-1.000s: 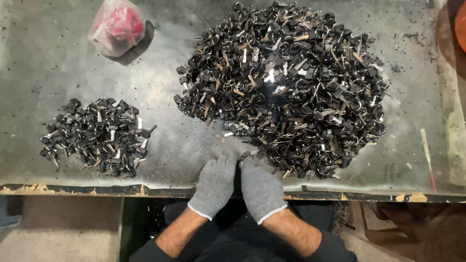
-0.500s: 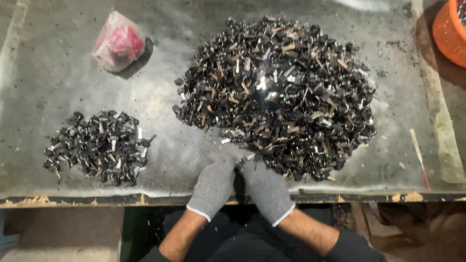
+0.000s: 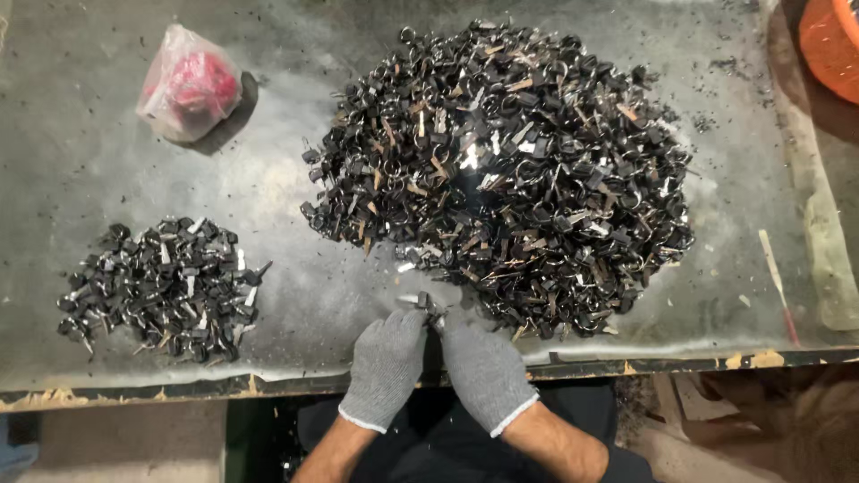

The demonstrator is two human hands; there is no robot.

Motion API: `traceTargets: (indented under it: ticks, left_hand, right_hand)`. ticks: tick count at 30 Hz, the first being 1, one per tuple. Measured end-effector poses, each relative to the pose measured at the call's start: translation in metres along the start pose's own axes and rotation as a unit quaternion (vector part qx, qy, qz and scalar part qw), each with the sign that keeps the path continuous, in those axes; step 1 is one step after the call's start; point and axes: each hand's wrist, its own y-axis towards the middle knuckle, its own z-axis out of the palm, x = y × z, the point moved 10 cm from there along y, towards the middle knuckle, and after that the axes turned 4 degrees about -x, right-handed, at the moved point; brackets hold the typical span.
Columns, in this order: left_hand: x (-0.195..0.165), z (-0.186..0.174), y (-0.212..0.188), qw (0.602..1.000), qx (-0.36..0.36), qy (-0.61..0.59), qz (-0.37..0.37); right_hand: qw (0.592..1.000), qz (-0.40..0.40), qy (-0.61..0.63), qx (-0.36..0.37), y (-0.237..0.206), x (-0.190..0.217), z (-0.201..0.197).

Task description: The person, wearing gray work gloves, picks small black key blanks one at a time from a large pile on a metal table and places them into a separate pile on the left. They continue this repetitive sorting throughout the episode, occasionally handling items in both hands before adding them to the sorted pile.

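Small black-and-silver piece [image 3: 428,307] is what both hands are working on, pinched right where the fingertips meet at the near edge of the table [image 3: 295,295]. From where I'm watching, my left hand [image 3: 386,362] and right hand [image 3: 483,367] are both gloved in grey knit, fingers drawn together on that piece, not spread. Which way its long axis runs I honestly can't tell, too small and half covered.

Key bit of geometry: the big pile [image 3: 510,170] sits straight ahead and slightly right, its near fringe almost touching the right hand's fingertips, so that hand is nearer to it. The small pile [image 3: 161,286] lies well off to the left, closer to the left hand. A pink plastic bag [image 3: 190,92] sits far back left.
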Motion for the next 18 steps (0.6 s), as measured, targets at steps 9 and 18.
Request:
traceTargets:
  ticks: [9,18]
  left_hand:
    - [0.001,0.001,0.003,1.0,0.007,0.005,0.01]
    - [0.015,-0.01,0.0,0.991,-0.05,-0.1,-0.072]
  right_hand:
    - [0.973,0.036,0.215,0.073,0.004,-0.013,0.004]
    - [0.983,-0.025,0.18,-0.019,0.001,-0.004,-0.018]
